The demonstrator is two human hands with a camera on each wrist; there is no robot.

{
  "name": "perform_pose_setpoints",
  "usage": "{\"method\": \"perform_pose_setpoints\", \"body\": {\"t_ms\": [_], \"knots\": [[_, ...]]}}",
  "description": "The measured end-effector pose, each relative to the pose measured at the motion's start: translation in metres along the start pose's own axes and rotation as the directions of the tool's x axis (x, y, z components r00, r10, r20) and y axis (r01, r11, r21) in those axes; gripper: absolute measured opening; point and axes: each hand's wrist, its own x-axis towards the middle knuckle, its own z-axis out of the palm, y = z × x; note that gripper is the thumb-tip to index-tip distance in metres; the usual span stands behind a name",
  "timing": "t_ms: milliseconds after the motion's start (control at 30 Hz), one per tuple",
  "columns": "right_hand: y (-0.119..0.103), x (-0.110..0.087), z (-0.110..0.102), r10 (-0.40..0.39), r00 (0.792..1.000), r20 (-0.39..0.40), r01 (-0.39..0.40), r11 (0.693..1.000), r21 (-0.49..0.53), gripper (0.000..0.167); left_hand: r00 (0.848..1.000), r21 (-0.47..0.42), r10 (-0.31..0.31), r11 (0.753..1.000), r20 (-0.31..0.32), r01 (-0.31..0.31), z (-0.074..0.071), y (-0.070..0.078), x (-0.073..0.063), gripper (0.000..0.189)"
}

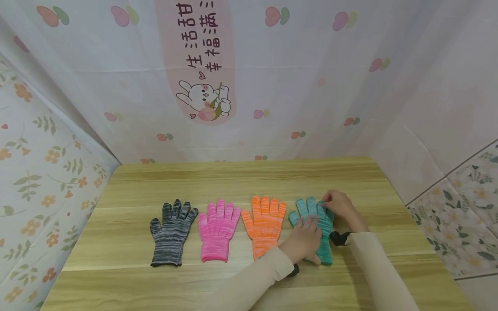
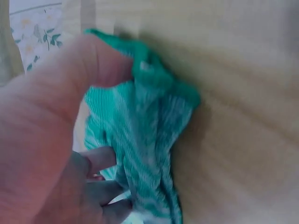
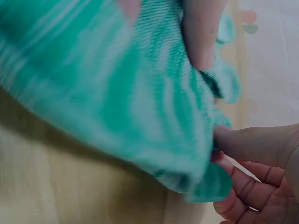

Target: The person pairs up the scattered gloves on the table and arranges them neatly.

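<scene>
A teal knit glove (image 1: pixel 325 250) lies at the right end of the row, its fingers pointing to the back. My left hand (image 1: pixel 303 242) is across its palm and wrist part. In the left wrist view the thumb (image 2: pixel 112 65) is tucked into the raised cuff (image 2: pixel 154 77), while the other fingers grip the bunched knit. My right hand (image 1: pixel 340 205) is at the glove's far right side. Seen from the right wrist, that hand's thumb (image 3: pixel 250 142) and forefinger pinch a glove finger (image 3: pixel 212 184), and the glove's near edge lifts off the table.
Left of the teal glove, an orange glove (image 1: pixel 266 222), a pink glove (image 1: pixel 218 233) and a black-grey striped glove (image 1: pixel 171 235) lie flat in a row on the wood-grain table (image 1: pixel 116 280). A printed curtain (image 1: pixel 272 86) hangs behind the table's back edge.
</scene>
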Motion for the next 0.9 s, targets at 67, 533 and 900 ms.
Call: {"method": "perform_pose_setpoints", "body": {"t_ms": [67, 533, 900], "knots": [[0.0, 0.0, 0.001, 0.004, 1.0, 0.007, -0.004, 1.0, 0.005, 0.016, 1.0, -0.015, -0.005, 1.0, 0.021, 0.005, -0.001, -0.002, 0.002, 0.083], [0.011, -0.026, -0.009, 0.102, 0.992, 0.073, -0.109, 0.988, 0.105, 0.028, 0.998, -0.065, -0.002, 0.998, 0.062, 0.006, -0.002, -0.005, 0.006, 0.089], [0.016, -0.023, 0.003, 0.057, 0.998, 0.016, -0.059, 0.987, 0.151, 0.02, 0.996, -0.16, 0.008, 0.987, 0.089, 0.006, -0.006, -0.006, 0.003, 0.083]]}}
